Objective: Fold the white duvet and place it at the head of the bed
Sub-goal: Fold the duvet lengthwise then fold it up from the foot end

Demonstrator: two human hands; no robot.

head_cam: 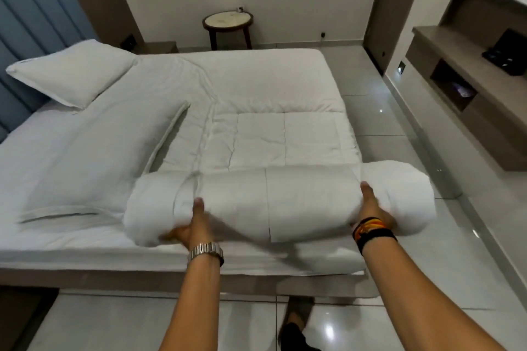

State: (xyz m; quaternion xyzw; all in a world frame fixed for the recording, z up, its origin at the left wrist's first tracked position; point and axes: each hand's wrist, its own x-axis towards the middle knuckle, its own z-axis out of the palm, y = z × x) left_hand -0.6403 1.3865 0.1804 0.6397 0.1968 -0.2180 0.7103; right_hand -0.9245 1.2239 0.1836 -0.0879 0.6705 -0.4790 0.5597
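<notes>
The white duvet (285, 202) lies on the bed (71, 168), its near part rolled into a thick cylinder along the bed's near edge, the rest spread flat behind it. My left hand (194, 222) grips the roll left of its middle, thumb on top. My right hand (373, 208) presses on the roll near its right end, which overhangs the bed's foot corner. The blue padded headboard (31, 23) marks the head of the bed at the left.
Two white pillows lie near the headboard: one (71, 71) at the far side, one (94, 151) flat nearer me. A round side table (227, 21) stands by the far wall. A wooden shelf unit (467, 88) lines the right wall. Glossy tiled floor (399, 293) surrounds the bed.
</notes>
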